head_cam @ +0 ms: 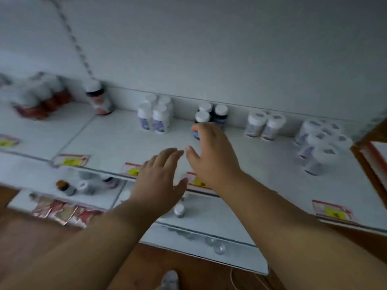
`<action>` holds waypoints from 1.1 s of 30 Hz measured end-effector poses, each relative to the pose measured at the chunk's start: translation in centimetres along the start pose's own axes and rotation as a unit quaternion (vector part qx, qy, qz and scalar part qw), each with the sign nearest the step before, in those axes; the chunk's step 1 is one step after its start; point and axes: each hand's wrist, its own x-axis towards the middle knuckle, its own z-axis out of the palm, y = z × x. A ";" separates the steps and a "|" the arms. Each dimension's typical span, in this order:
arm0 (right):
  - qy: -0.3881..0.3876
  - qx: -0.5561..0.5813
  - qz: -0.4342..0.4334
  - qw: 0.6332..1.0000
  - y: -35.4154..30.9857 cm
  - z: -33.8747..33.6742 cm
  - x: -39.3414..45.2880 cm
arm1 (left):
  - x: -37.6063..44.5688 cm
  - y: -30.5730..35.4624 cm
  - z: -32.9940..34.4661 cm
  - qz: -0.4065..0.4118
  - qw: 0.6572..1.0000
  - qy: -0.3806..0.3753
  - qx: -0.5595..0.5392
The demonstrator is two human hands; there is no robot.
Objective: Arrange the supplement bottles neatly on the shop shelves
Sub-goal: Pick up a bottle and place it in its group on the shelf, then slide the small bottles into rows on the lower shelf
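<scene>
Three dark bottles with white caps (211,114) stand near the back of the white shelf (109,141). My right hand (211,151) reaches over the shelf, fingers straight, its fingertips at the front dark bottle. Whether they touch it I cannot tell. My left hand (159,178) hovers flat and empty over the shelf's front edge. A cluster of white bottles with blue labels (155,116) stands to the left of the dark ones. Two white bottles (263,124) stand to the right, and several more white bottles (320,143) sit at the far right.
Red bottles (41,101) and one leaning bottle (98,99) occupy the shelf's left end. Price tags (71,161) line the front edge. Lower shelves hold a few bottles (73,186) and packets (60,212). A wooden fixture (370,155) borders the right. Wooden floor lies below.
</scene>
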 end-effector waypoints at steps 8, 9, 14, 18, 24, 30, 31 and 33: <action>-0.171 0.171 -0.147 0.959 -13.6 6.3 -3.3 | -16.3 -6.5 -6.9 -0.274 0.959 0.047 0.058; -0.192 0.184 -0.150 0.952 -15.2 7.2 -4.8 | -18.4 -7.2 -7.6 -0.292 0.954 0.046 0.061; -0.242 0.228 -0.216 0.918 -25.2 11.3 -7.4 | -26.8 -12.3 -11.2 -0.360 0.923 0.099 0.096; -0.264 0.220 -0.225 0.912 -32.6 15.8 -9.0 | -32.7 -17.8 -14.3 -0.376 0.913 0.113 0.114; -0.267 0.203 -0.206 0.919 -42.9 23.8 -10.9 | -39.3 -27.7 -19.4 -0.394 0.910 0.081 0.103; -0.269 0.188 -0.153 0.932 -48.7 31.7 -10.2 | -39.7 -39.1 -21.8 -0.353 0.932 0.016 0.077; -0.269 0.185 -0.147 0.934 -49.1 33.5 -9.5 | -39.2 -41.0 -21.8 -0.349 0.934 0.011 0.074; -0.281 0.181 -0.139 0.932 -49.5 37.2 -8.1 | -38.3 -44.6 -21.0 -0.357 0.932 0.000 0.068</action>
